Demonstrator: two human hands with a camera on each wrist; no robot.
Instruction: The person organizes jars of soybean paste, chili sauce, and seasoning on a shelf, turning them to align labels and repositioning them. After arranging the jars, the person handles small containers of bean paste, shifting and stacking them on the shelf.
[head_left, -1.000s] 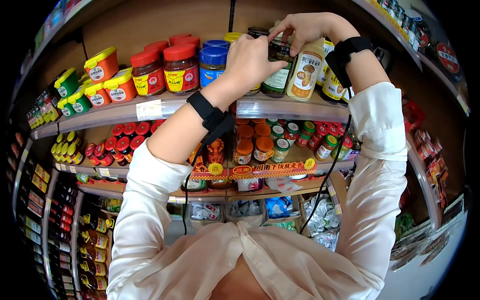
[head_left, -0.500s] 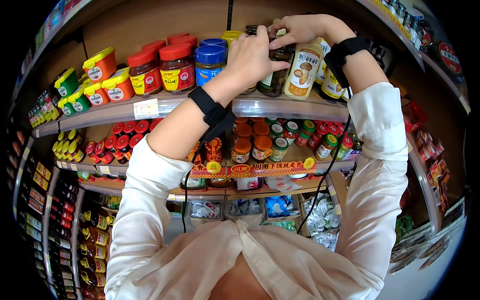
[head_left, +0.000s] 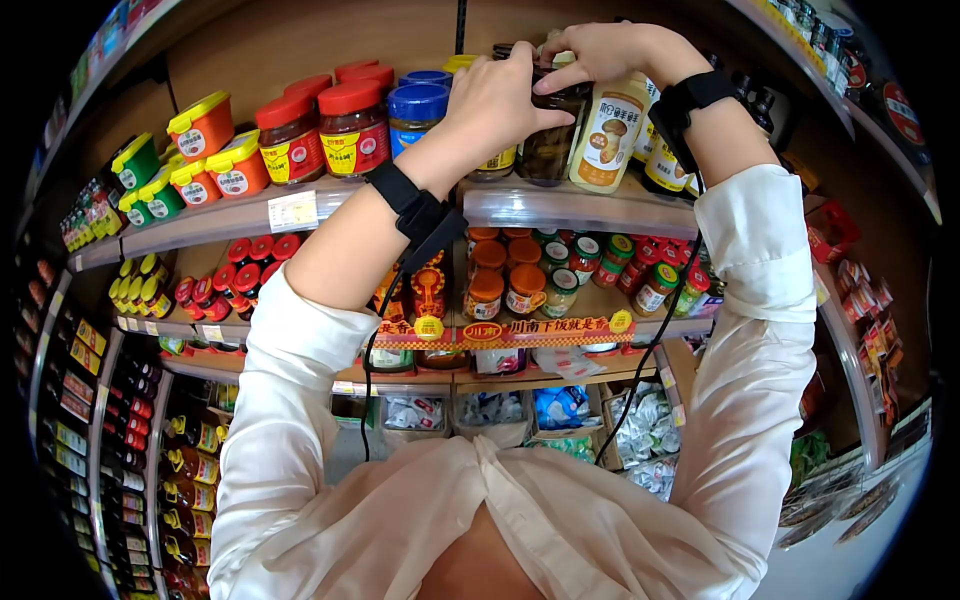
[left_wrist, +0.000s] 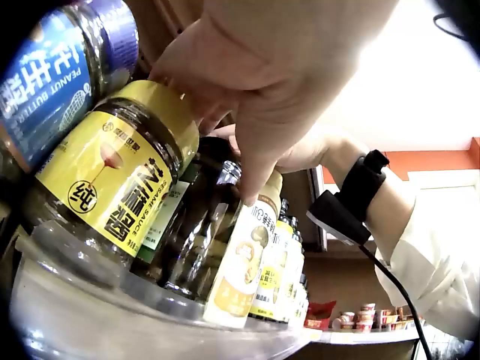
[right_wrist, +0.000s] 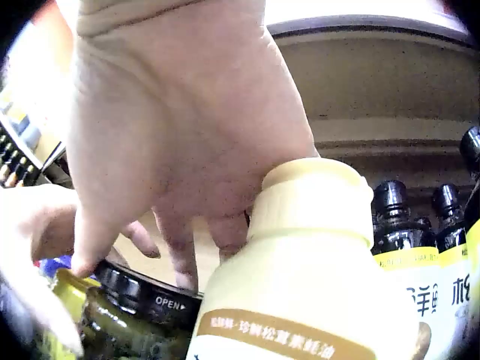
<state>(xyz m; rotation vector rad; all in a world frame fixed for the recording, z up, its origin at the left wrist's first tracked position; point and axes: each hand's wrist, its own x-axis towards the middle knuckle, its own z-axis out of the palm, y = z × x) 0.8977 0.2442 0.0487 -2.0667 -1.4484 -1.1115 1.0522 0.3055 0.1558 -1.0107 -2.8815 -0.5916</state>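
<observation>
A dark glass jar (head_left: 548, 160) with a black lid (right_wrist: 142, 289) stands on the upper shelf, an unlabelled side facing the front. My left hand (head_left: 492, 108) holds it, thumb across the front and fingers toward the back. From above, my right hand (head_left: 605, 55) grips around the lid, its thumb at one edge and fingers at the far side. Right of the jar is a cream-capped bottle (head_left: 608, 140) with a mushroom label. On its left stands a yellow-lidded sesame sauce jar (left_wrist: 105, 176), mostly behind my left hand in the head view.
A blue-lidded peanut butter jar (head_left: 415, 108), red-lidded jars (head_left: 352, 130) and orange tubs (head_left: 236, 165) line the shelf leftward. Dark sauce bottles (right_wrist: 409, 255) stand to the right. A clear shelf edge strip (head_left: 580, 208) runs along the front, with more jars (head_left: 525, 290) below.
The jar has turned between my hands: its green and white label has swung out of the front view, leaving dark glass facing forward. My hands have stayed in nearly the same place.
</observation>
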